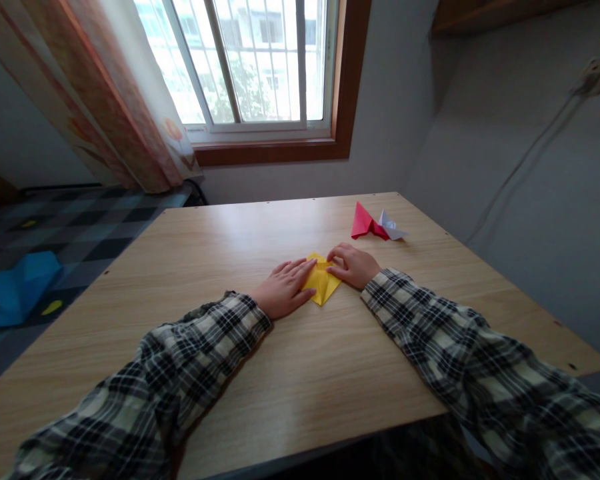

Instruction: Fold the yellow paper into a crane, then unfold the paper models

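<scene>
Yellow folded paper point(322, 283) on tabletop point(260, 227), under flat open left hand point(284, 289) and right hand point(353, 265) fingertips, neither grip closed.

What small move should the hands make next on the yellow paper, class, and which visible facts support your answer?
Probably the right hand should run its fingertips along the fold to crease it. The left hand lies flat, pinning the yellow paper to the wooden table, and the right fingers are curled on the paper's upper edge, where a flap looks folded but not sharply pressed. Red and white folded pieces lie apart, untouched.
</scene>
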Demonstrator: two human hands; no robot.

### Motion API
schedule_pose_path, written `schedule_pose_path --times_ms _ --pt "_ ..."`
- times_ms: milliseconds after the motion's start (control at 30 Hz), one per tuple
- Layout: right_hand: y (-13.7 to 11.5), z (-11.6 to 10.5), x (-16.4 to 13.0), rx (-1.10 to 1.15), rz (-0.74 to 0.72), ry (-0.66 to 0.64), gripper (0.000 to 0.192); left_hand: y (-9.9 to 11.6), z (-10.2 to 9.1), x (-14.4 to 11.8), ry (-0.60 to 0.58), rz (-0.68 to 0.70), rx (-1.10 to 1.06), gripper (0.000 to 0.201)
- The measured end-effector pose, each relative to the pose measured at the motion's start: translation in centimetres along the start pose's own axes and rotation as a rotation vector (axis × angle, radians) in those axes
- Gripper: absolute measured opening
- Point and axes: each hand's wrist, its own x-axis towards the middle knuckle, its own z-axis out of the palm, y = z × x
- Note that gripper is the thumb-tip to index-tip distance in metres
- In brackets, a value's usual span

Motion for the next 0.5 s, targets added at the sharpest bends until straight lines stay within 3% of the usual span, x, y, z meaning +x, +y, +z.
schedule_pose_path --times_ms 500 --pt "-0.38 -0.43 -0.11 -0.065 -0.013 -0.032 0.013 0.27 -0.49 -0.07 -0.052 0.015 0.068 0.052"
